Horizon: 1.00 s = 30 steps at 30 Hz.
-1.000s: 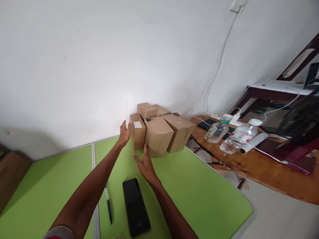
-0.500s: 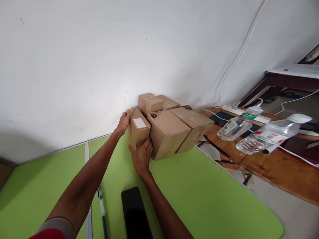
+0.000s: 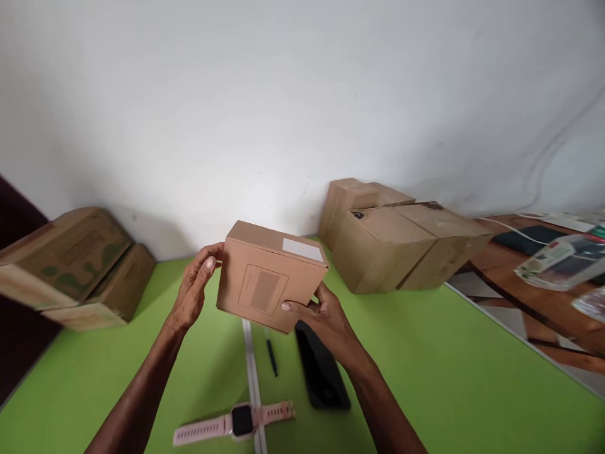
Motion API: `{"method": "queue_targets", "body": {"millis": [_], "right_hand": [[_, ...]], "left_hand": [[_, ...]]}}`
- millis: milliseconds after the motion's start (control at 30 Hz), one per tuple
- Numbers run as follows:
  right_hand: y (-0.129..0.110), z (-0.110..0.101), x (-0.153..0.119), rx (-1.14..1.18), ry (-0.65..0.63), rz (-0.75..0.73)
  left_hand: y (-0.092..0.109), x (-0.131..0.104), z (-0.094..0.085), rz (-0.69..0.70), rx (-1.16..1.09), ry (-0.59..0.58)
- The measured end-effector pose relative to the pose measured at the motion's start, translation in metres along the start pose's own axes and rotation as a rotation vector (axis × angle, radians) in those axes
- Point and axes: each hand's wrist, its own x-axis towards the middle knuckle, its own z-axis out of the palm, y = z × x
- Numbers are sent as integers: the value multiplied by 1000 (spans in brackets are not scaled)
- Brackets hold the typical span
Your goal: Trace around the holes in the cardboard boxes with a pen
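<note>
A small brown cardboard box (image 3: pixel 258 284) is held up above the green table (image 3: pixel 411 353), tilted, with its printed side facing me and a white label on its top. My left hand (image 3: pixel 193 284) grips its left end, thumb bent near the edge. At the lower right corner, my right hand (image 3: pixel 326 315) clasps it, the thumb lying across the printed face. Beneath the box are a black phone (image 3: pixel 326 372), a pen (image 3: pixel 271 358) partly hidden by it, and a pink-strapped smartwatch (image 3: pixel 242 420).
Several cardboard boxes (image 3: pixel 392 246) stand together against the wall at the right. More boxes (image 3: pixel 89 265) are at the left. Beyond the table's right edge is a wooden table (image 3: pixel 520 258) with a clear plastic bottle (image 3: pixel 558 261) and cables.
The small box has been lifted away from the box group and brought nearer, between both hands. The view has turned left, showing the left boxes and the watch.
</note>
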Motion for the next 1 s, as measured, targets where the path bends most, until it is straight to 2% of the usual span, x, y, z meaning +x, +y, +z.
{"method": "queue_targets", "body": {"millis": [100,200,267,367,467,567,700,833,1000], "right_hand": [[-15,24,-24,145,-159,34],[-19,46,-45,170,-203,36],[-19,56,-58,188,-212,54],[-19,68,-75,253,-159,81],[-20,76,-87,278,-92,87],[-21,78,-95,299,-52,95],[-21,74,-99,332,-29,119],[-18,68,-100,369,-3,147],[-15,67,-97,426,42,201]], "left_hand": [[6,-48,-28,-19,-49,37],[9,-98,-42,-73,-149,76],[14,-131,-46,-87,-201,122],[29,-174,-43,-92,-229,139],[48,-203,-34,-80,-217,108],[62,-218,-24,-74,-173,86],[57,-225,-19,-62,-205,44],[42,-224,-22,-72,-546,-4],[40,-216,-30,-177,-884,122]]}}
